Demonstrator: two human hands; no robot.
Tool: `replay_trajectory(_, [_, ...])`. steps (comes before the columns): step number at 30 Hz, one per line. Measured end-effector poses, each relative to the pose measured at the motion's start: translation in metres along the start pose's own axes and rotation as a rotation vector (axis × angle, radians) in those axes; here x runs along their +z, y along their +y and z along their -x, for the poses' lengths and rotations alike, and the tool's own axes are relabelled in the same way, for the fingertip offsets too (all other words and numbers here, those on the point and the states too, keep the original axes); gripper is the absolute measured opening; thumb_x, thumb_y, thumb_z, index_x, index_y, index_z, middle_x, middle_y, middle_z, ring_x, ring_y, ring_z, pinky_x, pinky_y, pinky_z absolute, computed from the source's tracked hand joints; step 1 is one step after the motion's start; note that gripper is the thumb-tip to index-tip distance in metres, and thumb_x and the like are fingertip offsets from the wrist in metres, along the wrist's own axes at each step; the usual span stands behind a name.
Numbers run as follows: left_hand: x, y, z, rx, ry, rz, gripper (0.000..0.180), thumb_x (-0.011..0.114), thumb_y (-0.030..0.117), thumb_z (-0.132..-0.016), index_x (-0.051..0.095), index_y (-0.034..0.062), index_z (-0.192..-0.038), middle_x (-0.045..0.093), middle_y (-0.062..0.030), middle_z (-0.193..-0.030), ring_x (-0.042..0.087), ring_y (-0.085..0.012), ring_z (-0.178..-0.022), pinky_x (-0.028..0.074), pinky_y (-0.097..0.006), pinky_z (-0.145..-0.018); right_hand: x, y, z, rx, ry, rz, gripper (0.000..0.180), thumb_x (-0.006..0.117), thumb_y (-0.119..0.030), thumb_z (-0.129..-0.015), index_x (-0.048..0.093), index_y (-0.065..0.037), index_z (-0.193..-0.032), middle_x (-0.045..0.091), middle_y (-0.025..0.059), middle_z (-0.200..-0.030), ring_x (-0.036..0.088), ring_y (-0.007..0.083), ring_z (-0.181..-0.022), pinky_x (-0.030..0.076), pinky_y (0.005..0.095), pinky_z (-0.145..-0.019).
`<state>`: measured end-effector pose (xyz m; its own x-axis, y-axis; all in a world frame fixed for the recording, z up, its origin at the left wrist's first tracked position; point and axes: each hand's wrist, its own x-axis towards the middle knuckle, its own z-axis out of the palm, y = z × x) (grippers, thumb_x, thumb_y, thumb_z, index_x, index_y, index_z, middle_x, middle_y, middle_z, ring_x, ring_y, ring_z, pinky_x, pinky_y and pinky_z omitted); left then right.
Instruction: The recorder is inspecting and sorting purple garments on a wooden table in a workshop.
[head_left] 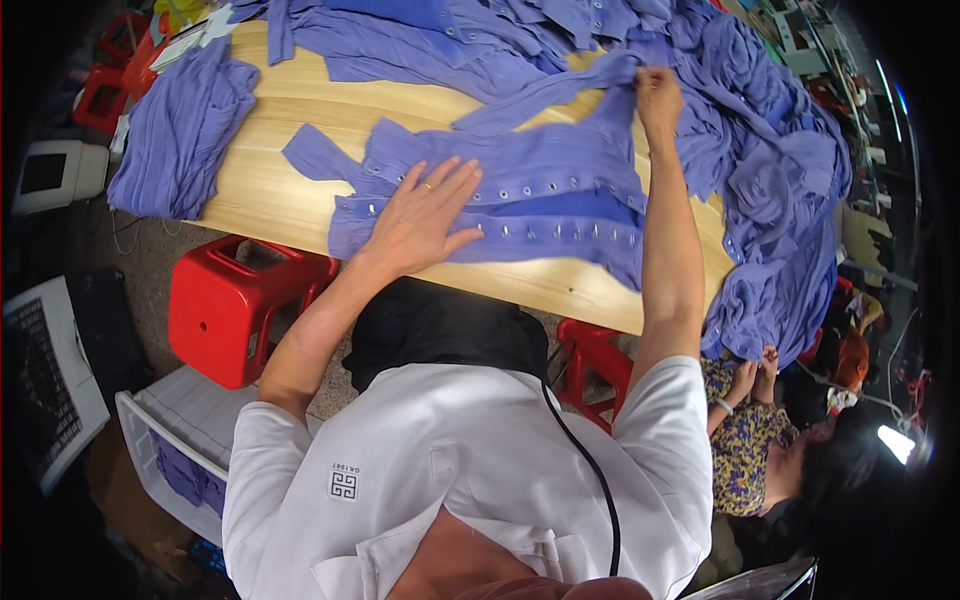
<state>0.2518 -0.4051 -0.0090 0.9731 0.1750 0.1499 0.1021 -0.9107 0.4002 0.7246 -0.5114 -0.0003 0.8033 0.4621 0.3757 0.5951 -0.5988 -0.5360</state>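
The left hand (425, 215) lies flat, fingers spread, pressing on a purple garment piece (520, 205) that is laid out near the front edge of the pale wooden counter (280, 190). Two rows of small metal snaps run across this piece just to the right of the fingertips. The right hand (658, 95) reaches farther across the counter and is closed in a pinch on a strip of the same purple fabric, lifting it slightly above the flat piece; whether that strip belongs to the pressed garment or to the one behind it is hard to tell from this angle.

A large heap of purple garments (770, 150) covers the far and right side of the counter and spills over its right edge. A separate folded stack of purple cloth (180, 130) hangs over the left end. Under the counter stand a red plastic stool (230, 310) and a second red stool (595, 365), partly hidden by the right arm. A white plastic crate (165, 440) with purple cloth inside sits on the floor at lower left. At lower right, another person in a floral top (745, 445) handles the hanging fabric with both hands
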Motion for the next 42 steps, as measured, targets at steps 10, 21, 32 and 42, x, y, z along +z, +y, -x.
replay_trajectory(10, [-0.011,-0.026,0.011,-0.062,0.252,0.034,0.055,0.08,0.034,-0.099,0.07,0.0041,-0.144,0.067,-0.0139,-0.153,0.055,-0.0354,-0.149,0.04,-0.055,-0.125,-0.08,-0.111,0.248,-0.534,-0.405,-0.023,0.08,0.095,-0.046,-0.078,0.069,-0.015,-0.147,0.056,0.0204,-0.161,0.05,0.0433,-0.151,0.036,0.0633,-0.124])
replay_trajectory(21, [-0.04,-0.121,0.098,-0.206,0.399,-0.058,0.036,0.066,-0.003,-0.097,0.072,0.0036,-0.132,0.071,-0.0178,-0.141,0.062,-0.0401,-0.139,0.047,-0.049,-0.116,0.01,-0.193,0.271,-0.739,-0.631,0.026,0.08,0.086,-0.054,-0.085,0.064,-0.024,-0.155,0.051,0.0166,-0.165,0.039,0.0382,-0.159,0.022,0.0684,-0.131])
replay_trajectory(32, [-0.07,-0.042,0.162,-0.247,0.123,-0.097,0.018,0.072,0.007,-0.097,0.064,0.0003,-0.112,0.06,-0.0192,-0.127,0.058,-0.0428,-0.125,0.048,-0.053,-0.108,0.057,-0.172,0.241,-0.375,-0.573,-0.119,0.044,0.076,-0.037,-0.098,0.08,-0.016,-0.136,0.053,0.0154,-0.169,0.041,0.0339,-0.16,0.028,0.0549,-0.131])
replay_trajectory(42, [-0.104,0.106,0.103,0.394,-0.584,1.037,0.021,0.073,0.017,-0.103,0.072,-0.0018,-0.112,0.069,-0.0188,-0.122,0.069,-0.039,-0.114,0.056,-0.045,-0.098,0.037,-0.182,0.242,-0.635,-0.467,0.074,0.065,0.068,-0.052,-0.104,0.062,-0.015,-0.157,0.052,0.0215,-0.166,0.045,0.0365,-0.156,0.031,0.0658,-0.125])
